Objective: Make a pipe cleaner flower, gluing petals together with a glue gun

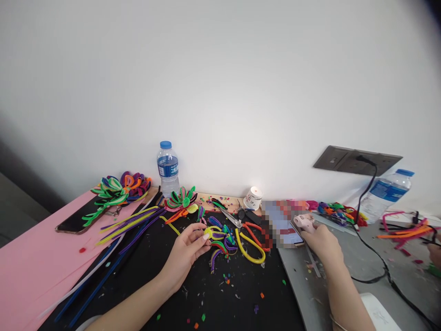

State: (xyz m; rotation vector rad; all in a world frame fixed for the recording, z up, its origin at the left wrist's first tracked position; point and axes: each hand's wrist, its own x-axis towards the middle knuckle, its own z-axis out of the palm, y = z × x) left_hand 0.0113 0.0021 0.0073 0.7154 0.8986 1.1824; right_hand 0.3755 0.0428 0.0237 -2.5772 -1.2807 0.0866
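Observation:
My left hand (186, 253) pinches a yellow pipe-cleaner piece (215, 233) with rounded loops between thumb and fingertips, above the black mat. Close beside it lie purple, green and red pipe-cleaner pieces (222, 248); whether they are joined to the yellow one I cannot tell. Wrapped around the handle of a pale hot glue gun (303, 222) is my right hand (325, 248). A clear glue stick (313, 263) shows below the gun. Scissors (253, 235) with orange and yellow handles lie between the hands, blades pointing away. A phone (284, 230), partly blurred, is just left of the gun.
Finished pipe-cleaner flowers (127, 188) and a dark phone (74, 218) lie left. Water bottles (168, 168) stand near the wall, with a paper cup (253, 197) between. A black cord (370, 248) crosses the grey board from the socket. Another person's hand (434, 255) shows at far right.

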